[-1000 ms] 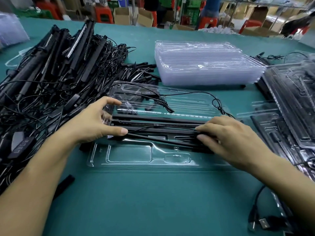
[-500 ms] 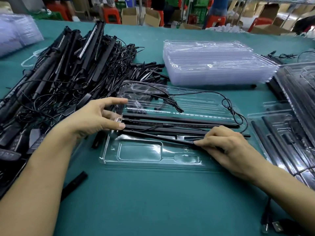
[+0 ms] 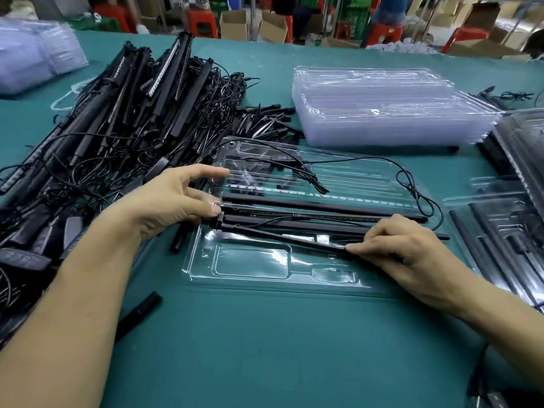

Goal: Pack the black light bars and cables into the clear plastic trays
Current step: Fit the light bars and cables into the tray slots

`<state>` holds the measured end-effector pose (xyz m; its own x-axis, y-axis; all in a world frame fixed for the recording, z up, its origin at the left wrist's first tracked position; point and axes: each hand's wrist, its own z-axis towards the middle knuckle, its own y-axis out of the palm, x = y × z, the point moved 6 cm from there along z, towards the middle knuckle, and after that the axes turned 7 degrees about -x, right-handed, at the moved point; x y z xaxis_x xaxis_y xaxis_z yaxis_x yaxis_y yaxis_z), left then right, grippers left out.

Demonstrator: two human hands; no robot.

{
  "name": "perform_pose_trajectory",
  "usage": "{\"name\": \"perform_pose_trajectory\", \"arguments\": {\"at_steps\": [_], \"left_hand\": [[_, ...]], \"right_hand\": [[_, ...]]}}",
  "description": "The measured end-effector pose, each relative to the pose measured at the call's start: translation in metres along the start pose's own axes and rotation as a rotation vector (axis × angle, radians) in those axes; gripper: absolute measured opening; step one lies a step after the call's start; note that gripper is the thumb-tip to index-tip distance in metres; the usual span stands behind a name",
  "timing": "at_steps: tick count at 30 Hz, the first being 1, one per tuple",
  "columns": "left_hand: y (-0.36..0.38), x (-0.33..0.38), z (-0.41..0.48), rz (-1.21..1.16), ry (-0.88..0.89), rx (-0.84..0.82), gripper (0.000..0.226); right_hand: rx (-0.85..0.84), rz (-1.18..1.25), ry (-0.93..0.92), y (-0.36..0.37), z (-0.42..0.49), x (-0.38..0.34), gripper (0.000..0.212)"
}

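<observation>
1. The open clear plastic tray [image 3: 250, 269] lies on the green table [image 3: 265, 354], with several long black light bars [image 3: 323, 205] lying across its middle. The slanted black light bar [image 3: 279, 235] nearest the person runs askew to the rest, dropping toward the tray's near side at its right end.
2. The right hand [image 3: 406, 245] pinches this bar over the tray's right part, its fingers [image 3: 357, 248] curled together on it. If it is pressed down at this angle, the bar probably bridges a channel ridge. It would then fail to seat or would buckle the thin plastic.
3. The left hand [image 3: 173, 201] sits at the tray's left edge, its fingers spread and fairly straight, and the thumb tip touches the bar ends. Should that brace slip, a push from the right could slide the bars out past that edge or skid the light tray.
4. A thin black cable [image 3: 412, 184] loops over the tray's far half and beyond its right edge, knotted on itself. It could be trapped under a bar. It could also drag the small black inline controller [image 3: 282, 158] at the tray's far side.
5. The tangled pile of black bars and wires [image 3: 117, 119] crowds the tray's left side. A stray wire could snag the left hand.
</observation>
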<state>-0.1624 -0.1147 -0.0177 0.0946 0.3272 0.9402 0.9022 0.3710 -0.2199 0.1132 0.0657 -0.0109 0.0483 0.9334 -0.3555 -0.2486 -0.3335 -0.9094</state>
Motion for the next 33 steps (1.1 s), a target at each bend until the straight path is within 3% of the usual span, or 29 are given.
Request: {"name": "perform_pose_trajectory", "arguments": {"at_steps": [8,13,17,20,26,33], "left_hand": [[0.0,0.002,-0.001,-0.032,0.004,0.005,0.06],[-0.005,-0.004,0.003,-0.124,-0.045,0.066,0.042],[-0.011,-0.008,0.004,-0.153,-0.077,0.107,0.05],[-0.009,-0.006,0.004,-0.153,-0.068,0.101,0.041],[-0.003,0.0,-0.001,-0.065,-0.039,0.048,0.077],[0.0,0.006,-0.002,0.148,0.036,0.054,0.077]], "right_hand": [[0.038,-0.026,-0.008,0.001,-0.003,0.0,0.027],[0.04,-0.032,-0.001,0.001,-0.003,-0.001,0.026],[0.033,-0.036,0.003,0.0,-0.004,0.0,0.026],[0.024,-0.027,0.002,0.002,-0.004,0.0,0.026],[0.03,-0.025,0.017,0.001,-0.005,0.001,0.026],[0.042,-0.045,0.028,0.001,-0.007,0.001,0.025]]}}
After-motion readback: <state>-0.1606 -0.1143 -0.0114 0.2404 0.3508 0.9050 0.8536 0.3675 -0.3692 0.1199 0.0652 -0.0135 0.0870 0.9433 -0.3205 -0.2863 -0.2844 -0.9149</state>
